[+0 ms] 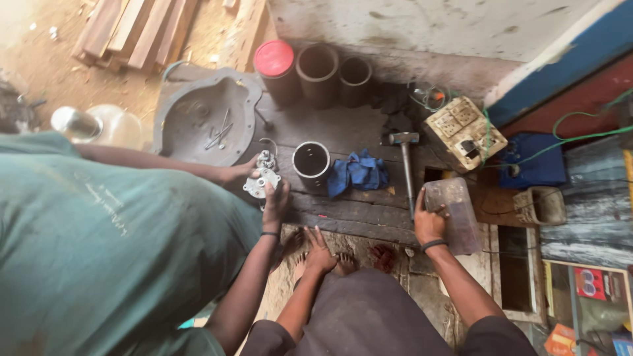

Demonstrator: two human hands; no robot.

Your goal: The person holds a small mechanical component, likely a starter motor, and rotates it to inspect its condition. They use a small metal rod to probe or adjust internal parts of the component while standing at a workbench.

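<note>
Left hand [321, 254] lies fingers-spread on a bare foot [343, 264]; right hand [429, 223], fingers curled around a cloudy clear plastic jar [456, 214], might let it tip off the dark wooden plank [356, 214].

Red-black pkg [591, 283], orange pkg [560, 339], btm right.

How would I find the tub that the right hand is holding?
Look at the dark wooden planks in the middle and follow them right, past the hammer. There the person's right hand grips a plastic tub. It is the only see-through, boxy container; the others nearby are round, dark tubes.
</note>
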